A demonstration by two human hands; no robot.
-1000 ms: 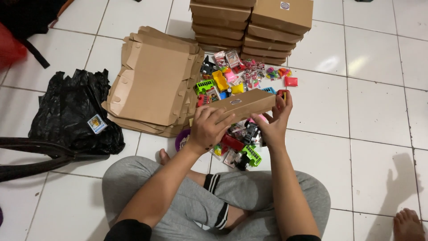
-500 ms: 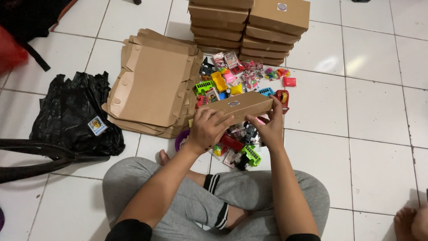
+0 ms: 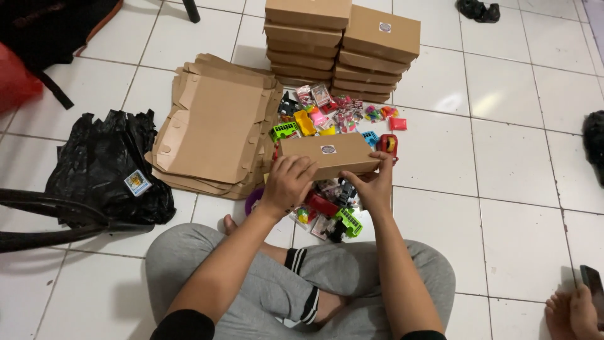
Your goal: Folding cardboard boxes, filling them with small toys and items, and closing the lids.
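Two hands are clamped on one closed brown box [image 3: 328, 156], held just above the floor over a scatter of small toys [image 3: 330, 211]. The left hand [image 3: 288, 184] is curled over the near-left edge, fingers bent on top, thumb hidden underneath. The right hand [image 3: 375, 184] grips the near-right corner, fingers partly bent, w/ fingertips on the box's right end; how hard it presses cannot be told. Hands are well apart, one per end, so the box is kept level and lid-up, probably because it has been packed and the round sticker [image 3: 328, 150] on the lid is meant to stay uppermost.

Beyond the box more toys [image 3: 340, 114] are spread on the white tiles: a green bus, yellow and pink bits, small packets, a red item by the right end. They lie within easy reach, between the legs [image 3: 264, 283] and the stacks.

Further back, finished boxes [image 3: 343, 47] are piled in two neat stacks, side by side & touching; approx. the same size as the held one. To the left, flat unfolded cartons [image 3: 217, 126] are heaped in a loose pile. A black plastic bag [image 3: 104, 167] lies further left, near a dark curved bar [image 3: 56, 217]. At bottom right, another person's foot [image 3: 566, 311] and a phone are partly in view.
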